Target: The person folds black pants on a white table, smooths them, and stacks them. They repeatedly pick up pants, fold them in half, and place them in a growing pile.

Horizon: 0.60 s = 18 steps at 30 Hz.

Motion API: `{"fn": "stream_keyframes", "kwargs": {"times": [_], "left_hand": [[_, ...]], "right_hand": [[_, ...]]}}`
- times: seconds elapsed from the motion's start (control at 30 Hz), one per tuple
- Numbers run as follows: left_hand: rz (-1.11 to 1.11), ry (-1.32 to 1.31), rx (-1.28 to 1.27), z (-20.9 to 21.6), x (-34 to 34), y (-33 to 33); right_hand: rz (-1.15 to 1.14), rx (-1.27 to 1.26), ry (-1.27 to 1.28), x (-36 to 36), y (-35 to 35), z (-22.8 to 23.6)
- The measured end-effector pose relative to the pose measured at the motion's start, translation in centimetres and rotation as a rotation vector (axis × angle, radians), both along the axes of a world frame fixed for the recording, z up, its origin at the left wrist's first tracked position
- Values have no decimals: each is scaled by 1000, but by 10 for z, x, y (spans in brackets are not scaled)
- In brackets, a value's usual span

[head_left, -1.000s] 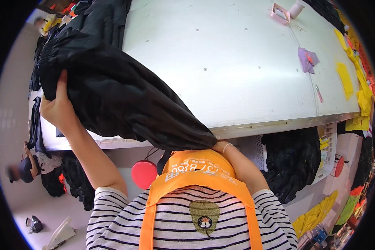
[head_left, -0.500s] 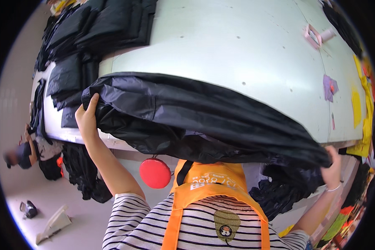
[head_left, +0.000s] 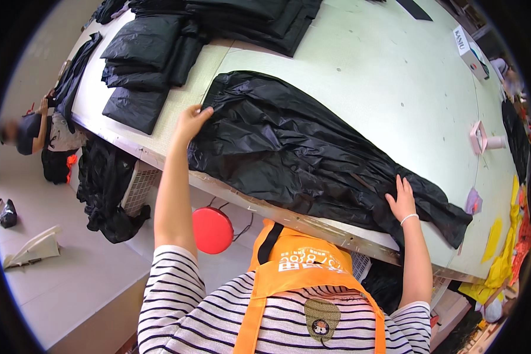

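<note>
A pair of thin, shiny black trousers (head_left: 301,153) lies wrinkled along the table's near edge, its wide waist end to the left and its legs tapering to the right. At the waist's left edge, my left hand (head_left: 192,122) has thumb and fingers closed on the fabric. My right hand (head_left: 403,200) rests flat on the leg part with its fingers apart, gripping nothing. Part of one leg hangs over the front edge beside my right wrist.
Folded black garments (head_left: 141,50) are stacked at the table's far left. A white box (head_left: 470,53), a pink holder (head_left: 478,137) and yellow cloth (head_left: 500,265) line the right side. Below stands a red round stool (head_left: 212,230). A person (head_left: 32,130) is at far left.
The trousers, held up stretched between both hands, have come down onto the table. My right hand has let go of the leg end and moved left onto the fabric. The view has shifted.
</note>
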<state>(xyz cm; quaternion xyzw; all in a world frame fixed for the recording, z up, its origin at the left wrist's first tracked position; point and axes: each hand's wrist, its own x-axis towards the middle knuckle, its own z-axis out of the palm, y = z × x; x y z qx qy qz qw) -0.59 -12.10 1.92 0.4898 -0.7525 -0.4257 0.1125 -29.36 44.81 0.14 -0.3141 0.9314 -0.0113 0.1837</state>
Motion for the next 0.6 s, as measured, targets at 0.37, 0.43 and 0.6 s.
{"fn": "stream_keyframes", "kwargs": {"times": [0.37,0.43,0.6], "left_hand": [[-457,79,-559,19,-72,252],[-530,0,-544,13,-92,292],[-599,-163,-520,-16,-87,303]], "right_hand": [[63,-182,77,13,-10,0],[131,-205,148,23,-15,0],[-64,-556,-152,2,34,25]]}}
